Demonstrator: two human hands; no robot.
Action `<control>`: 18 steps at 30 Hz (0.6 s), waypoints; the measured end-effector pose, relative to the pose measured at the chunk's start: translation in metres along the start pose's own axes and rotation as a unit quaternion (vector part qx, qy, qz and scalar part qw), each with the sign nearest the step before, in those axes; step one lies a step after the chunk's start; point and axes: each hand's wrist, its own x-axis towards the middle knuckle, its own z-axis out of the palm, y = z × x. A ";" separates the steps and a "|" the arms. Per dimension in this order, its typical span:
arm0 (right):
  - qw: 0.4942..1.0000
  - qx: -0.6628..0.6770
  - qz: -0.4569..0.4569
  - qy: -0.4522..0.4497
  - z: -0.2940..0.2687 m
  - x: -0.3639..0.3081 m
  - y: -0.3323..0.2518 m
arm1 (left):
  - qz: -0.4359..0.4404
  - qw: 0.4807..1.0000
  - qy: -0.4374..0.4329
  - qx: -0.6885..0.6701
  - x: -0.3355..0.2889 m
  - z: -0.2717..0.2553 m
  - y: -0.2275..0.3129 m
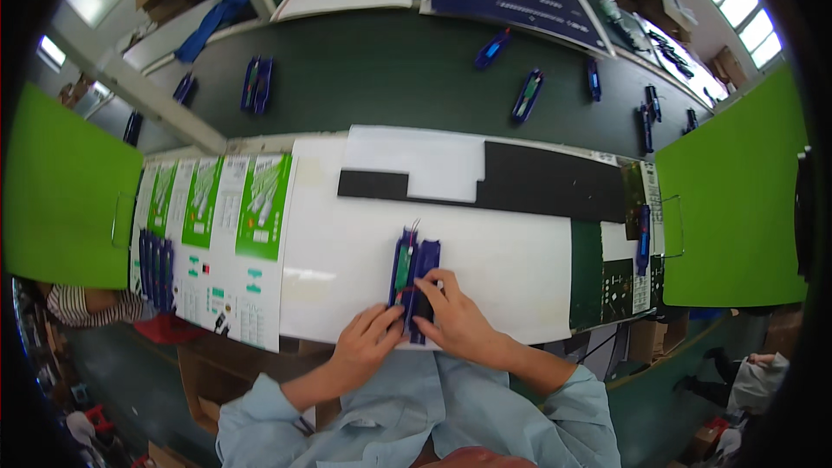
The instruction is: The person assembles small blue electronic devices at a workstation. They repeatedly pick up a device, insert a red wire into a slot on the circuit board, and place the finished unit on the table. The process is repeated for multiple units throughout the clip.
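Note:
An opened dark-blue plastic casing [429, 256] lies on the white work surface in front of me, its two long halves side by side. A green circuit board [403, 267] sits in the left half, with thin wires at its far end and a red wire near its close end. My left hand [371, 338] is closed at the near end of the left half, fingertips pressed together against it. My right hand [455, 316] grips the right half from its right side, index finger bent over it near the red wire and thumb lower down. Its fingertips partly hide the casing's inside.
Several blue casings stand in a row [156, 269] at the left edge, beside green-and-white printed sheets [264, 208]. One casing [643, 241] lies at the right. Beyond a black strip [555, 182], more casings [527, 95] rest on a dark green belt. Green panels [737, 199] flank both sides.

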 end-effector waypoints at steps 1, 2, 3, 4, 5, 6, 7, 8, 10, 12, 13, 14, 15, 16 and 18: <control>0.999 0.034 0.009 -0.029 -0.013 0.010 0.001 | -0.002 1.000 0.010 0.006 0.012 -0.010 -0.003; 0.996 0.069 0.021 -0.060 -0.034 0.021 -0.002 | -0.005 1.000 0.018 0.008 0.023 -0.026 0.002; 0.990 0.104 0.033 -0.091 -0.053 0.037 -0.001 | -0.009 1.000 0.026 0.009 0.034 -0.036 0.002; 0.992 0.095 -0.004 -0.083 -0.067 0.057 0.004 | -0.003 0.999 0.032 0.029 0.048 -0.041 -0.005; 0.994 0.076 -0.040 -0.074 -0.077 0.082 0.016 | 0.005 0.998 0.040 0.046 0.074 -0.046 -0.019; 0.992 0.059 -0.062 -0.088 -0.085 0.114 0.029 | 0.011 0.997 0.046 0.066 0.101 -0.054 -0.034; 0.992 0.030 -0.080 -0.089 -0.088 0.151 0.045 | -0.010 0.998 0.031 0.053 0.126 -0.055 -0.058; 0.993 -0.003 -0.076 -0.095 -0.080 0.196 0.066 | -0.033 0.998 0.015 0.047 0.149 -0.051 -0.088; 0.997 -0.049 -0.050 -0.013 -0.090 0.257 0.116 | -0.012 0.998 0.037 0.057 0.211 -0.020 -0.142; 0.997 -0.068 -0.026 0.037 -0.099 0.305 0.141 | -0.004 0.994 0.059 0.091 0.257 0.000 -0.183; 0.993 -0.068 -0.036 0.087 -0.101 0.323 0.146 | -0.004 0.991 0.074 0.110 0.274 0.007 -0.200; 0.989 -0.061 -0.047 0.129 -0.099 0.336 0.142 | -0.013 0.988 0.086 0.132 0.283 0.010 -0.215; 0.985 -0.069 -0.022 0.155 -0.101 0.345 0.140 | -0.021 0.983 0.098 0.153 0.289 0.011 -0.229; 0.971 -0.115 -0.006 0.211 -0.109 0.349 0.151 | 0.017 0.977 0.129 0.166 0.300 0.016 -0.229; 0.927 -0.207 0.025 0.311 -0.133 0.354 0.177 | 0.084 0.959 0.192 0.190 0.320 0.029 -0.211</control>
